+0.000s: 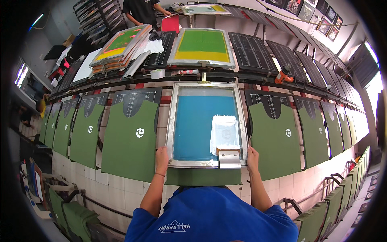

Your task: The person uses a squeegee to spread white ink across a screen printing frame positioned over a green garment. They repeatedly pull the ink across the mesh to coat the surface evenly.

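Blue shirt (213, 220), two hands, one framed screen

Shirt: blue, pale print on the back, at 6 o'clock, nearest the view. Clock directions below are taken from the middle of the screen.

Screen (193, 121): metal frame, blue mesh, in the centre of the view, over a green tee (201, 177) whose hem shows at 6 o'clock. Whether it rests on the cloth or stands raised, cannot tell.

Left hand (161, 156): at 8 o'clock, narrow, fingers closed on the frame's side; thin band at the wrist.

Right hand (252, 157): at 4 o'clock, narrow, likewise closed on the opposite side.

Ink (217, 139): white patch on the mesh, towards 4 o'clock, a faint crest within.

Squeegee (229, 160): metal holder, at 5 o'clock, lying across the frame's near edge, beside the ink.

Tees: green, white crest, on dark boards; nearest ones at 9 o'clock (125, 141) and 3 o'clock (274, 145).

Second screen (202, 44): green and yellow, 12 o'clock.

Screen stack (121, 46) and tape roll (158, 74): between 10 and 11 o'clock.

Heat gun (284, 76): orange, 2 o'clock.

Co-worker (141, 11): dark top, standing, 11 o'clock.
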Demonstrator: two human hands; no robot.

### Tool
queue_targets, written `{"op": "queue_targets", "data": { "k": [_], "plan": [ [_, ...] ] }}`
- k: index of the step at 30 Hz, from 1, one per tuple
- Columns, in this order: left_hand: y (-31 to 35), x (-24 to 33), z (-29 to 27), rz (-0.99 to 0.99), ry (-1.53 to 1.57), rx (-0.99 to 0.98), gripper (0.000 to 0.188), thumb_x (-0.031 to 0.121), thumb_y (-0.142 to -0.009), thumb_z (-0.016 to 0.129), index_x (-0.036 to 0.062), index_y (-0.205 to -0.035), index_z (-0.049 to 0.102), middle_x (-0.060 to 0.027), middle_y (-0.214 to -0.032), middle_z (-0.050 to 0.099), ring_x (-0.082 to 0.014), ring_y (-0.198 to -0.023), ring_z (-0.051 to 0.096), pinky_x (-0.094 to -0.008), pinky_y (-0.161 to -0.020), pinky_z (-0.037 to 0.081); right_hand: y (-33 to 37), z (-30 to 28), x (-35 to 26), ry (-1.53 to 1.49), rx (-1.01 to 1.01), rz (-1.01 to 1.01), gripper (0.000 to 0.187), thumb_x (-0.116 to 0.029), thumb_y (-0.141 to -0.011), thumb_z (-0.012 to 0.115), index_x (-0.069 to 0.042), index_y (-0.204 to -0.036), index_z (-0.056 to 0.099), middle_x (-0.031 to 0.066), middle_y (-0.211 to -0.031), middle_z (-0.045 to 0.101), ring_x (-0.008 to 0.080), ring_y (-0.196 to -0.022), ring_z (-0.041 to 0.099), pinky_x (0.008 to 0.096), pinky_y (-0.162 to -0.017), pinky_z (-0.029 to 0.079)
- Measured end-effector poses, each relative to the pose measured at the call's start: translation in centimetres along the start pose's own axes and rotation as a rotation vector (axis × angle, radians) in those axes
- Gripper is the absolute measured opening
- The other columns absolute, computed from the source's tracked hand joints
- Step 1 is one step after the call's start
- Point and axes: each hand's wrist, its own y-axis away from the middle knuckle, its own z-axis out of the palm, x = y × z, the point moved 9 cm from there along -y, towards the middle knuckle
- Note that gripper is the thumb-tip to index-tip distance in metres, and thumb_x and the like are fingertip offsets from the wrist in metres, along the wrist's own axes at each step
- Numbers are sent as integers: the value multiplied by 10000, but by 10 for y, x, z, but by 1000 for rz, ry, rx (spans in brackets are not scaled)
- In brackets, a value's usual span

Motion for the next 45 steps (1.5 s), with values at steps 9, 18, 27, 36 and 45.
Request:
{"op": "queue_targets", "data": {
  "k": [9, 18, 27, 36, 45],
  "plan": [
    [-10, 4, -12, 38, -172, -13, 345, 248, -945, 515, -77, -982, 624, -80, -860, 625, -160, -807, 544, -319, -767, 455, -6, 14, -5, 35, -79, -1, 351, -136, -1016, 511, 98, -1257, 612, 111, -1086, 701, 133, -933, 637, 258, -848, 492],
    [2, 28, -1, -16, -134, -100, 373, 257, -968, 513, -51, -1141, 632, -72, -958, 639, -171, -910, 565, -307, -856, 447, -11, 11, 6, -35, -39, 143, 332, -126, -1016, 541, 90, -1257, 615, 103, -1094, 702, 127, -904, 650, 255, -824, 511],
    [-4, -8, -6, -69, 66, 57, 307, 212, -988, 453, -29, -1028, 639, -68, -952, 631, -167, -887, 579, -301, -836, 461, -16, 12, 38, -103, -12, 213, 346, -111, -1005, 566, 89, -1286, 596, 116, -1141, 693, 143, -966, 654, 259, -852, 514],
    [-13, -30, -8, -48, 63, 106, 296, 214, -988, 445, -15, -968, 630, -61, -923, 622, -167, -870, 563, -308, -823, 456, -24, 7, 59, -39, 33, 185, 342, -113, -1006, 568, 79, -1287, 601, 110, -1132, 694, 136, -952, 652, 259, -850, 515],
    [-21, -38, -10, 98, -40, 131, 303, 223, -971, 475, -28, -939, 641, -90, -937, 634, -200, -890, 580, -328, -831, 455, -27, 12, 57, -102, 22, 233, 347, -148, -1011, 577, 69, -1281, 596, 100, -1130, 691, 141, -965, 650, 268, -848, 516]
  ]
}}
